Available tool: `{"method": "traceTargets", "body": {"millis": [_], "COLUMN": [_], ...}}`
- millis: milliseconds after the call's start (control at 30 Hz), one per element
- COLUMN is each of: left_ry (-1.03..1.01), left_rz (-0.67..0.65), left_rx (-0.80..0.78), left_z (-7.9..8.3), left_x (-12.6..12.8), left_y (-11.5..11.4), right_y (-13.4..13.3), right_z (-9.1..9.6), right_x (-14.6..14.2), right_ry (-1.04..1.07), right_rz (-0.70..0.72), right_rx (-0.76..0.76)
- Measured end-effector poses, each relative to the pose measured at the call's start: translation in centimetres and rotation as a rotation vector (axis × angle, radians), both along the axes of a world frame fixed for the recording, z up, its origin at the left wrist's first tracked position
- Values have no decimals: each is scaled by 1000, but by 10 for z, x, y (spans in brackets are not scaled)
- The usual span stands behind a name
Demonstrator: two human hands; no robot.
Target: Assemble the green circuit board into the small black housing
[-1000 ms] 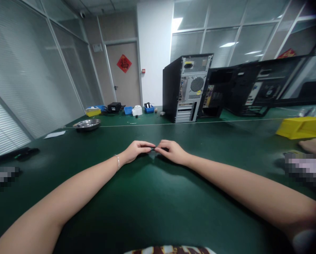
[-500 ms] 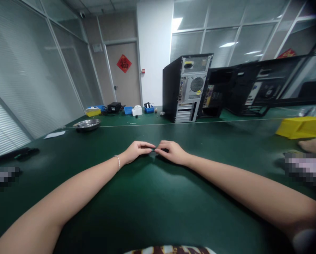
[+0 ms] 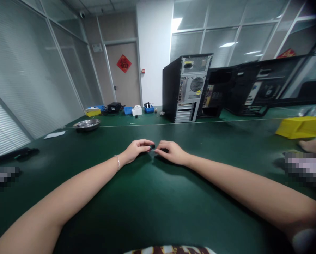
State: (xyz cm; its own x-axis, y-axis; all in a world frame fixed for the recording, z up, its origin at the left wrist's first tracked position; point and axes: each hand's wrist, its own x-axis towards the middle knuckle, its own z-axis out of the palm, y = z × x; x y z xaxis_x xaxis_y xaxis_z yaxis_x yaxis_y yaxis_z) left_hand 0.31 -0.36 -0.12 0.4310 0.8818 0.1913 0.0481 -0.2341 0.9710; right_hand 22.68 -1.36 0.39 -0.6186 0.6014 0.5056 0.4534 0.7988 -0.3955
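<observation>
Since the earlier frames, your left hand has raised its fingertips a little, and the small black piece between your two hands now sits slightly higher and shows more plainly. Your arms have otherwise stayed where they were.

The small black piece is a dark, blocky bit of hard material. It is too small in the head view to make out its shape or markings. It lies at the centre of the frame, just above the bench surface, exactly where your fingertips meet. Your left hand is closed narrowly on it, thumb and forefinger pinching its left end. Your right hand is curled, with its fingertips pressed to the right end, so both hands hold the one piece between them. A thin silver bracelet circles your left wrist.

The bench is covered in a dark green, matte mat. At upper centre an upright black metal computer tower shows its perforated grey back panel. A shallow, shiny steel bowl rests at middle left. A yellow plastic bin stands at the right edge, and just below it lies another person's hand.
</observation>
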Motion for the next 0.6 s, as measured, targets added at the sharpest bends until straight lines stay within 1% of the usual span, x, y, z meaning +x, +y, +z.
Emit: {"method": "traceTargets", "body": {"millis": [100,367,600], "left_ry": [8,47,-6], "left_rz": [1,67,71], "left_rx": [20,88,56], "left_z": [0,1,0], "left_x": [1,4,6], "left_y": [-1,-5,-4], "right_y": [0,3,5], "right_z": [-1,-4,-6], "right_x": [0,-1,-1], "right_ry": [14,67,65], "right_rz": [9,0,-21], "right_rx": [-4,-22,-17]}}
